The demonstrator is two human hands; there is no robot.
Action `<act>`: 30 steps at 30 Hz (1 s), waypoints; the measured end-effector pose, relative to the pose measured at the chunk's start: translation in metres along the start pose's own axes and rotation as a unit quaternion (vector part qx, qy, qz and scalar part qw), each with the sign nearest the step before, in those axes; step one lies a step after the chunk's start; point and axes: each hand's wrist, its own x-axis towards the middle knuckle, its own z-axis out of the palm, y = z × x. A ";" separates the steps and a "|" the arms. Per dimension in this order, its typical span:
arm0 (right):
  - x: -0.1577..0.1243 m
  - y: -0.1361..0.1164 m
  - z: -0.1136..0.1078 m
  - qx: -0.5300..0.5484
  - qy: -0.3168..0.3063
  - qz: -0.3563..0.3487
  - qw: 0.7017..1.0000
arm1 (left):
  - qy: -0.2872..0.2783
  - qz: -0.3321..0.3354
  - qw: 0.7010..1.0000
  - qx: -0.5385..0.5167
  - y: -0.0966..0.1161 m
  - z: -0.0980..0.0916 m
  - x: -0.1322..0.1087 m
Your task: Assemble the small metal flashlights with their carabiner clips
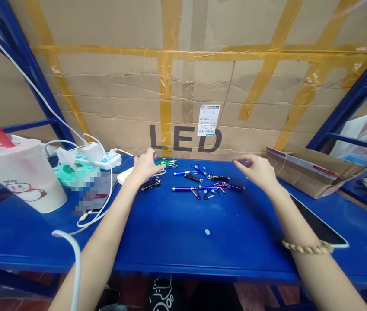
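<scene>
Several small metal keychain flashlights (183, 188) with coloured carabiner clips lie in a loose scatter on the blue steel table (202, 229), in purple, blue, black and green. My left hand (146, 167) hovers at the left of the pile, fingers spread and holding nothing visible, just above a black flashlight (151, 185) and close to a green bunch (167, 162). My right hand (257, 170) is at the right of the pile, fingers loosely curved over the table. It is empty, a little beyond the tip of a purple flashlight (233, 186).
At the left stand a large plastic cup (24, 177), a power strip (100, 160) with white cables, and a pixelated package (86, 185). A flattened cardboard box (309, 172) lies at the right, above a dark tablet (319, 224). A taped cardboard wall (183, 86) closes the back.
</scene>
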 end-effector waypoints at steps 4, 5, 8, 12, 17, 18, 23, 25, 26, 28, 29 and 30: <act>-0.006 -0.011 0.016 0.060 -0.004 -0.066 0.996 | -0.144 -0.060 0.980 0.126 -0.010 0.000 -0.001; -0.007 -0.016 0.023 0.090 -0.029 -0.103 0.990 | -0.173 -0.072 0.972 0.144 -0.011 -0.001 -0.002; -0.004 -0.039 0.044 0.169 -0.094 -0.181 0.964 | -0.204 -0.080 0.962 0.161 -0.014 -0.009 -0.003; 0.020 -0.086 0.069 0.131 -0.207 -0.289 0.925 | -0.179 -0.066 0.973 0.132 -0.018 -0.018 -0.002; 0.051 -0.149 0.104 0.039 -0.295 -0.296 0.908 | -0.048 -0.072 0.994 0.059 -0.018 -0.017 -0.001; 0.053 -0.158 0.111 0.027 -0.312 -0.291 0.904 | -0.042 -0.066 0.995 0.055 -0.018 -0.015 -0.001; 0.050 -0.172 0.125 -0.005 -0.319 -0.283 0.904 | -0.125 -0.014 0.988 0.091 -0.020 0.001 -0.002; 0.049 -0.165 0.121 -0.011 -0.309 -0.274 0.911 | -0.135 -0.003 0.985 0.110 -0.020 0.007 -0.002; 0.048 -0.161 0.117 -0.014 -0.310 -0.269 0.912 | -0.133 0.001 0.984 0.116 -0.019 0.008 -0.002; 0.047 -0.150 0.109 -0.021 -0.317 -0.258 0.912 | -0.130 0.007 0.985 0.115 -0.018 0.010 -0.001; 0.047 -0.144 0.105 -0.026 -0.321 -0.250 0.913 | -0.128 0.009 0.986 0.111 -0.017 0.009 -0.001; 0.046 -0.139 0.102 -0.032 -0.323 -0.241 0.914 | -0.125 0.011 0.986 0.106 -0.016 0.008 0.000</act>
